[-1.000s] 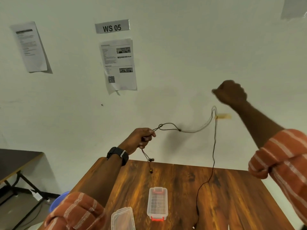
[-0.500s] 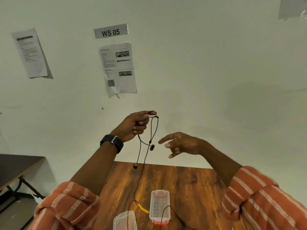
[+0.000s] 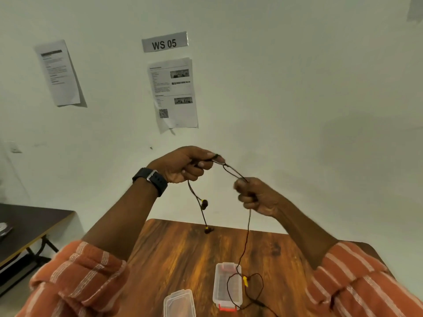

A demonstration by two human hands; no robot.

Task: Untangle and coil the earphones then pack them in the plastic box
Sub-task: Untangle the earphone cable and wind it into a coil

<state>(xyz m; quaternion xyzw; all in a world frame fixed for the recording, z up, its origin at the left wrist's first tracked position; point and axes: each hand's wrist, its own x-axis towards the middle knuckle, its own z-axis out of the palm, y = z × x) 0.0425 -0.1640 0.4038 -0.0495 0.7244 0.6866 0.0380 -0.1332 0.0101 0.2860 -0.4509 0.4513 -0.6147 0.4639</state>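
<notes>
**Hands raised, cord stretched between them**

Left hand (image 3: 183,165) pinched shut on the earphones (image 3: 204,203), holding the split end high so both buds dangle free above the bench (image 3: 174,255). Right hand (image 3: 254,195) closed around the cord lower down, keeping a short span taut, probably to check for knots before coiling. Remaining cord trailing down across the open plastic box (image 3: 226,284), lid (image 3: 179,303) lying just beside it.

Wooden table (image 3: 174,255) carries plastic box (image 3: 226,286), lid (image 3: 179,303), cable slack (image 3: 256,287)
</notes>
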